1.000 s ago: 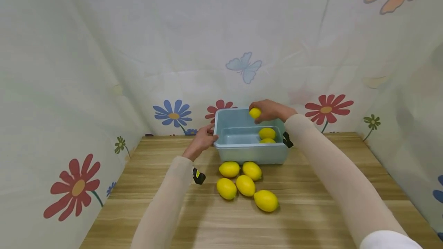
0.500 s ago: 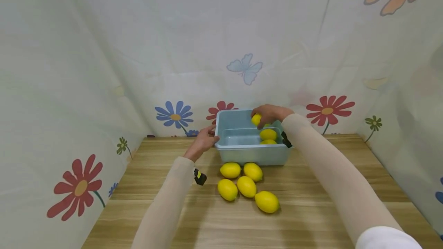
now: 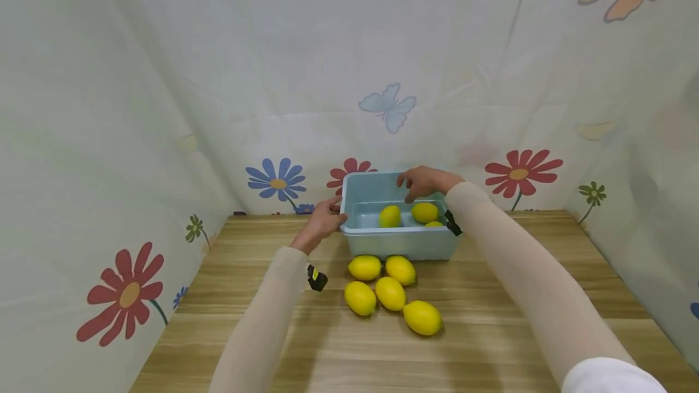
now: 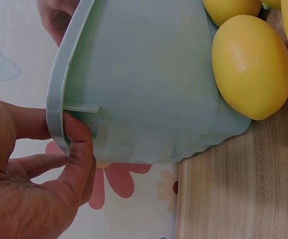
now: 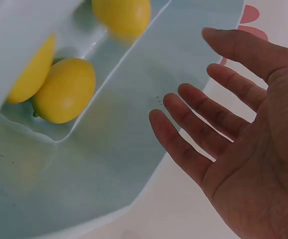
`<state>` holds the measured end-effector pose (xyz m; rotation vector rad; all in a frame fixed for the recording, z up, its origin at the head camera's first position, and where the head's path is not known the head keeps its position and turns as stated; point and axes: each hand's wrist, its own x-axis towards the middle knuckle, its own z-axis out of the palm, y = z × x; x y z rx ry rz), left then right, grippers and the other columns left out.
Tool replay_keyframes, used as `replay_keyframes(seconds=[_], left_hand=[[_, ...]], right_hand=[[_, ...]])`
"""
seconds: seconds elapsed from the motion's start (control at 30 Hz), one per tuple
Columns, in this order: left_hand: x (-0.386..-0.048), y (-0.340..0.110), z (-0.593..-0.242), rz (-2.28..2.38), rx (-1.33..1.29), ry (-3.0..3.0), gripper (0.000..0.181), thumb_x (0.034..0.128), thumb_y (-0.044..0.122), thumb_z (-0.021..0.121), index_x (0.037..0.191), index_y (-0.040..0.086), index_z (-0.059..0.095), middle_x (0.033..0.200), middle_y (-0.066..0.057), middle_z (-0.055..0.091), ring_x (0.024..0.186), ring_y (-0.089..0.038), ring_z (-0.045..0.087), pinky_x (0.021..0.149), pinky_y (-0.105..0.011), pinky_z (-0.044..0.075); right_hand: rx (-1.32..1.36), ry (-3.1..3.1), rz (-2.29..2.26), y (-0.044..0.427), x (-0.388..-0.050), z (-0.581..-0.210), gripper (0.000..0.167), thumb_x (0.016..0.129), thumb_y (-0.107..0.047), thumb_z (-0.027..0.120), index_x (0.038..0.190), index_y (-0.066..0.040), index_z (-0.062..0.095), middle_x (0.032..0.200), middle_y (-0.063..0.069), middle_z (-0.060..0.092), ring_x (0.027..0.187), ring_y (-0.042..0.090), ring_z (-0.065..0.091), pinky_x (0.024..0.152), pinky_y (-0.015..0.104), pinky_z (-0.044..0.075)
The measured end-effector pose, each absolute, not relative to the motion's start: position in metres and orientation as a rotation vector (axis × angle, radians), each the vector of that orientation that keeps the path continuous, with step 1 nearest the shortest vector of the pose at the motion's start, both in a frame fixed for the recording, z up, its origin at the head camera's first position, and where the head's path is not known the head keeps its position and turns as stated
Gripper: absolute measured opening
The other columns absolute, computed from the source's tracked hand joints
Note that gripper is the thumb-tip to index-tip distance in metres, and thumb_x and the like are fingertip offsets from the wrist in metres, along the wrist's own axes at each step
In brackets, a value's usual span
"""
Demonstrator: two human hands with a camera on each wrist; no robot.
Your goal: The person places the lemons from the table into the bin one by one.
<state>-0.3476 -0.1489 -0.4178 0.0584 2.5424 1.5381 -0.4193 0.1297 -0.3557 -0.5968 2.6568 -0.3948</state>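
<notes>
A light blue plastic bin (image 3: 398,242) stands at the back of the table. My left hand (image 3: 324,220) pinches its left rim between thumb and fingers, as the left wrist view also shows. Over the bin's back right part hovers my right hand (image 3: 428,182), its fingers spread and holding nothing in the right wrist view. Inside the bin lie three lemons: one lemon (image 3: 390,216) toward the middle, another lemon (image 3: 424,212) at the right, and a third lemon (image 3: 434,224) mostly hidden behind the front wall.
Several lemons lie on the wooden table (image 3: 246,296) before the bin; one lemon (image 3: 422,318) is nearest the front. A patterned curtain (image 3: 306,108) hangs behind and at both sides. Dark wrist devices sit at both sleeves.
The right hand lowered a lemon into the bin and let it go; that hand is now bare. The lemons in the bin have shifted. The left hand stays on the rim.
</notes>
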Motion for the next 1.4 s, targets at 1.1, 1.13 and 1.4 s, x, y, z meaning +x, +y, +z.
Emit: replay_keyframes(seconds=[1.1,1.13,1.4], left_hand=[[-0.35,-0.151,-0.422,1.529,0.085,2.568,0.063,0.0947,0.012,0.058,0.153,0.012,0.035,0.132,-0.021,0.055,0.112,-0.031,0.059,0.087,-0.036,0.059],[-0.35,-0.151,-0.422,1.534,0.085,2.569,0.063,0.0946,0.012,0.058,0.153,0.012,0.035,0.132,-0.021,0.055,0.111,-0.031,0.059,0.087,-0.036,0.059],[-0.351,-0.15,-0.422,1.535,0.063,2.567,0.063,0.0944,0.013,0.059,0.153,0.014,0.036,0.133,-0.019,0.054,0.112,-0.031,0.058,0.088,-0.037,0.058]], right_hand=[[-1.098,2.895,-0.514,0.139,-0.346,-0.347,0.047,0.091,-0.024,0.068,0.135,-0.013,0.055,0.132,0.009,0.059,0.115,0.028,0.059,0.101,0.046,0.05],[-1.139,2.904,-0.527,0.139,-0.343,-0.349,0.046,0.091,-0.022,0.068,0.134,-0.011,0.056,0.132,0.01,0.059,0.114,0.028,0.06,0.1,0.046,0.051],[-1.288,2.949,-0.6,0.142,-0.318,-0.358,0.045,0.089,-0.021,0.069,0.131,-0.01,0.058,0.127,0.009,0.061,0.106,0.027,0.061,0.091,0.042,0.055]])
